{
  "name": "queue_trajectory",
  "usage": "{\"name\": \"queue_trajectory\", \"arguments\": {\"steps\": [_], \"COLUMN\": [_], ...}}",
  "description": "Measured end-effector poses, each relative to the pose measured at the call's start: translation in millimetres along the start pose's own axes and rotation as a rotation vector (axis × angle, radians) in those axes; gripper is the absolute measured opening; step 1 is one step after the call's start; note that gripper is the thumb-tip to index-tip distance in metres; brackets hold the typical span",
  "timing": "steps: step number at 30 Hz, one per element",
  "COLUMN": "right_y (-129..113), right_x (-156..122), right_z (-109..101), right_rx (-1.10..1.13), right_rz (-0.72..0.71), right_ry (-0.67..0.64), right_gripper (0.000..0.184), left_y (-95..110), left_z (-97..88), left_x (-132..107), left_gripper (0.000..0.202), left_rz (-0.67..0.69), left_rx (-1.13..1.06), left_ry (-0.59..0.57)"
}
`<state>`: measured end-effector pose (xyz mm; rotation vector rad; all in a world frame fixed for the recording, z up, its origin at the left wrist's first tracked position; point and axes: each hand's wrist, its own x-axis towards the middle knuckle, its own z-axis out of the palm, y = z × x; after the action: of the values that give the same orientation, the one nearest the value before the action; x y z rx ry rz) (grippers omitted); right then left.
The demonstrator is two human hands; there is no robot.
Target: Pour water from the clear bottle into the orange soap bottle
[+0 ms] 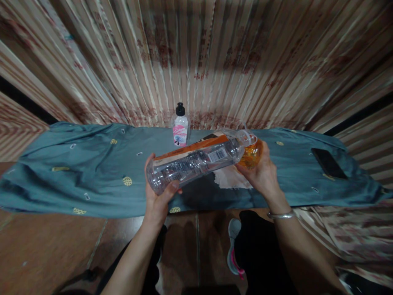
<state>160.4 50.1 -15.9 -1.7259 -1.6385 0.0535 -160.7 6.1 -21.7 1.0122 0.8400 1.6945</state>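
My left hand is wrapped round the base of a large clear plastic bottle with an orange label, held nearly flat with its neck tipped to the right. My right hand grips a small container of orange liquid right at the bottle's mouth. Both are held above a blue-grey cloth spread over a low surface. A white paper or cloth scrap lies under my right hand.
A small white bottle with a black cap and pink label stands at the back of the cloth. A black phone lies at the right end. Patterned curtains hang behind. Brown floor tiles and my shoe are below.
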Motion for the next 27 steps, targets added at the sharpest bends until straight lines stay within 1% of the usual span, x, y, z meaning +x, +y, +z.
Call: {"name": "queue_trajectory", "arguments": {"steps": [2, 3, 4, 7, 9, 10, 11, 13, 18, 21, 26, 27], "right_y": [0.4, 0.5, 0.7, 0.9, 1.3, 1.6, 2.0, 2.8, 1.4, -0.3, 0.9, 1.5], "right_x": [0.0, -0.1, -0.1, -0.3, -0.5, -0.5, -0.6, -0.8, -0.6, -0.4, -0.9, -1.1], "right_z": [0.0, 0.1, 0.2, 0.3, 0.3, 0.3, 0.3, 0.3, 0.0, -0.3, 0.0, 0.4], "right_rx": [0.000, 0.002, 0.005, 0.014, 0.014, 0.010, 0.002, -0.015, 0.003, 0.007, -0.016, -0.021], "right_rz": [-0.008, -0.011, -0.015, -0.013, 0.000, 0.007, 0.014, 0.022, 0.020, 0.021, 0.014, 0.011], "right_ry": [0.009, 0.010, 0.008, -0.001, -0.004, -0.005, -0.005, -0.006, -0.008, -0.004, 0.000, 0.003], "right_gripper": [0.103, 0.103, 0.103, 0.101, 0.103, 0.104, 0.106, 0.109, 0.107, 0.105, 0.108, 0.109], "left_y": [-1.2, -1.7, -2.1, -2.6, -2.5, -2.5, -2.5, -2.3, -1.1, -0.3, 0.0, -0.2], "left_z": [-2.5, -4.5, -6.4, -8.7, -6.2, -4.6, -3.3, -2.8, -8.1, -7.2, -4.0, -4.5], "left_x": [-0.2, -0.1, 0.2, 0.9, 1.0, 1.0, 1.0, 1.0, 1.5, 1.3, 0.5, 0.5], "left_gripper": [0.086, 0.086, 0.087, 0.089, 0.088, 0.087, 0.086, 0.086, 0.091, 0.093, 0.087, 0.087], "left_rz": [0.043, 0.021, -0.014, -0.042, -0.027, 0.010, 0.032, 0.007, -0.051, -0.045, -0.010, -0.019], "left_rx": [0.000, 0.011, 0.019, 0.023, 0.006, -0.022, -0.040, -0.033, 0.003, 0.011, 0.016, 0.021], "left_ry": [0.041, 0.031, -0.009, -0.031, -0.009, 0.030, 0.044, -0.002, -0.012, -0.010, -0.004, -0.017]}}
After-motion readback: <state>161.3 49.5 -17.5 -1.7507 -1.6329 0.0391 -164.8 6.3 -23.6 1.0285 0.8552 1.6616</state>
